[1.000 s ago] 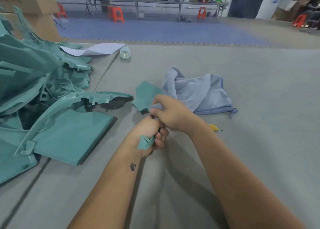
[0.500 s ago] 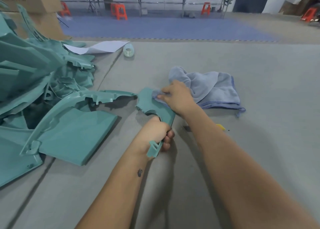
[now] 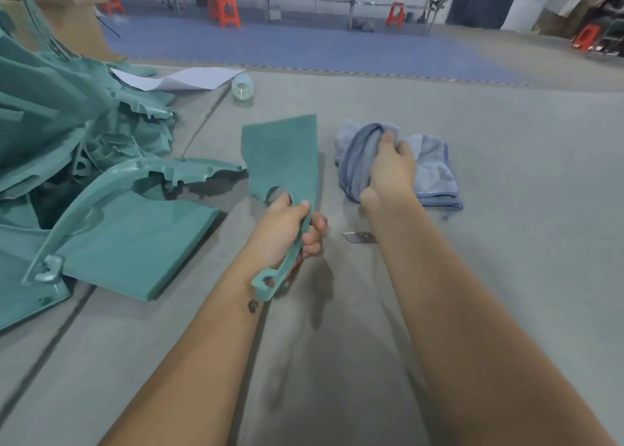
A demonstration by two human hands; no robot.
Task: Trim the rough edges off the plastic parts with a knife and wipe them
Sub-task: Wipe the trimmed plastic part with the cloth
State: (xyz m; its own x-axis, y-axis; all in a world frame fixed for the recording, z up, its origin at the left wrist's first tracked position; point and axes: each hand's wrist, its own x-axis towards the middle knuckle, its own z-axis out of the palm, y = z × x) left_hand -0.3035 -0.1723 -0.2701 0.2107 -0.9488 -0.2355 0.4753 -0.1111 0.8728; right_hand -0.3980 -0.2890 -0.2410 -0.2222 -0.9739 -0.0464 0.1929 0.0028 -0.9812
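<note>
1. left hand (image 3: 287,229) grips the narrow lower end of the teal plastic part (image 3: 283,155), its wide flat end raised away from the person
2. right hand (image 3: 391,169) is curled round the blue cloth (image 3: 432,169), which rests on the bench (image 3: 506,243)
3. a blade (image 3: 359,237) lies flat on the bench between the forearms
4. the pile of teal parts (image 3: 84,162) occupies the bench's left side; bare bench extends right of the cloth

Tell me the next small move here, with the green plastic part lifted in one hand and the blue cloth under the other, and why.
Probably bring the blue-grey microfibre cloth over to the flat teal plastic part and wipe it. The left hand holds the part up off the grey table, broad face exposed, while the right hand grips a bunched fold of cloth lying apart from it.
</note>
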